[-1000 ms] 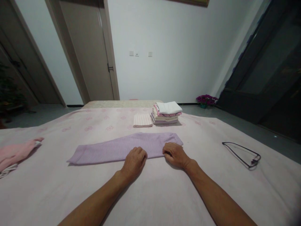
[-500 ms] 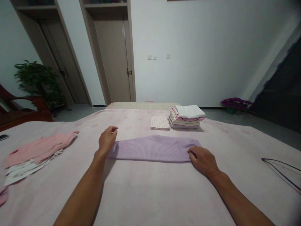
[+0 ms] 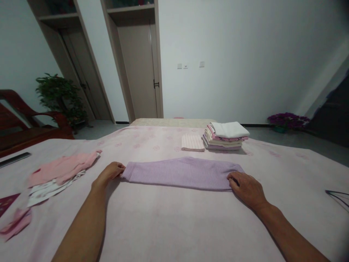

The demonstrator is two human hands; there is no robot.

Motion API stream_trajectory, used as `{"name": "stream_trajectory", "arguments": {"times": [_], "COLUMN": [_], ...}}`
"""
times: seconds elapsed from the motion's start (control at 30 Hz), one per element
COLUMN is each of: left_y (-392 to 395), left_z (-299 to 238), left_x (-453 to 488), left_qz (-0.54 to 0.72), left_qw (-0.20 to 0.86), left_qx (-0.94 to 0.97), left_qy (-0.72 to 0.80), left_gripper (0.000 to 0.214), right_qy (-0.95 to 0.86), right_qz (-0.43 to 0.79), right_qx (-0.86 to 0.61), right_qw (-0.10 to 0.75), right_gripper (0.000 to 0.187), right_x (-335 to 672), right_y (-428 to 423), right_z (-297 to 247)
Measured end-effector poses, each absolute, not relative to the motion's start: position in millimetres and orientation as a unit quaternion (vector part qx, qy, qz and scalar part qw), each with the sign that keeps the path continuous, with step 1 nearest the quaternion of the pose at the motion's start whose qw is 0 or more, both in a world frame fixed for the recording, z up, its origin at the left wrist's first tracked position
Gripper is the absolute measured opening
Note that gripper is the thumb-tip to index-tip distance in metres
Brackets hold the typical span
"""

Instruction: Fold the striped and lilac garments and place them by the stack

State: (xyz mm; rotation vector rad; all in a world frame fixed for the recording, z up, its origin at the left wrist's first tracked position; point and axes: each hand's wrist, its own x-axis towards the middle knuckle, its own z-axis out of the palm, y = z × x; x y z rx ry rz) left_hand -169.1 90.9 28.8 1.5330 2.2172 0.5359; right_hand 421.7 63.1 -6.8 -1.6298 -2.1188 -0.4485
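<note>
A long folded lilac ribbed garment [image 3: 182, 173] lies across the pink bedspread [image 3: 174, 225] in front of me. My left hand [image 3: 109, 174] is at its left end, fingers curled and pinching the cuff edge. At the right end, my right hand [image 3: 247, 188] rests with its fingers bent onto the cloth's corner.
Behind the lilac garment sit a folded striped cloth [image 3: 192, 142] and a stack of folded clothes [image 3: 225, 135]. Pink and white clothes [image 3: 58, 173] lie at the left. A black hanger [image 3: 338, 196] shows at the right edge. A wooden chair and a plant stand at far left.
My left hand slid from the garment's middle out to its left end and took hold there. The right hand stayed at the right end. The view swung left.
</note>
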Motion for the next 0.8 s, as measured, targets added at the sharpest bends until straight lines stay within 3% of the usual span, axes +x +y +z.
{"name": "stream_trajectory", "arguments": {"times": [0.3,0.57,0.8], "left_y": [82.5,95.7,93.0], "left_z": [30.3,14.0,9.9], "left_x": [-175.6,-163.2,-143.3], "left_qz": [0.168,0.188,0.232], "left_qw": [0.337,0.311,0.303], "left_qx": [0.570,0.569,0.604], "left_qy": [0.730,0.738,0.700], "left_gripper": [0.025,0.017,0.034], "right_qy": [-0.758,-0.758,-0.731], "right_qz": [-0.167,-0.169,-0.207], "right_qx": [-0.593,-0.594,-0.609], "right_qw": [0.212,0.211,0.229], "right_gripper": [0.023,0.024,0.033], "right_x": [419.2,422.4,422.7], "right_y": [62.9,63.9,67.2], "right_z": [-5.3,-9.7,-10.2]}}
